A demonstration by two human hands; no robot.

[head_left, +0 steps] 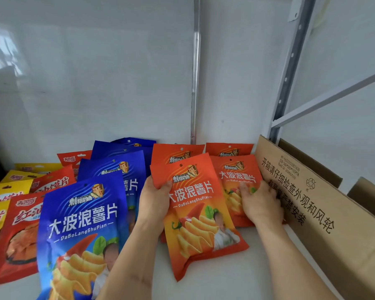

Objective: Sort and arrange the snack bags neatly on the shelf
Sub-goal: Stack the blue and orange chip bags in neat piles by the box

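An orange chip bag [200, 215] lies at the middle of the white shelf [236, 276], overlapping other orange bags behind it. My left hand [154, 200] grips its upper left edge, thumb on the front. To the right, my right hand [261, 202] rests with flat fingers on a second orange bag [236, 176] lying next to the cardboard box. Two more orange bags [228, 149] stand at the back wall. Blue chip bags [82, 226] lie in an overlapping row left of my left arm.
A brown cardboard box [325, 213] with printed text stands along the shelf's right side. Red bags [20, 230] and yellow bags [7, 189] fill the far left. The white back wall and a metal upright [195, 83] close the rear.
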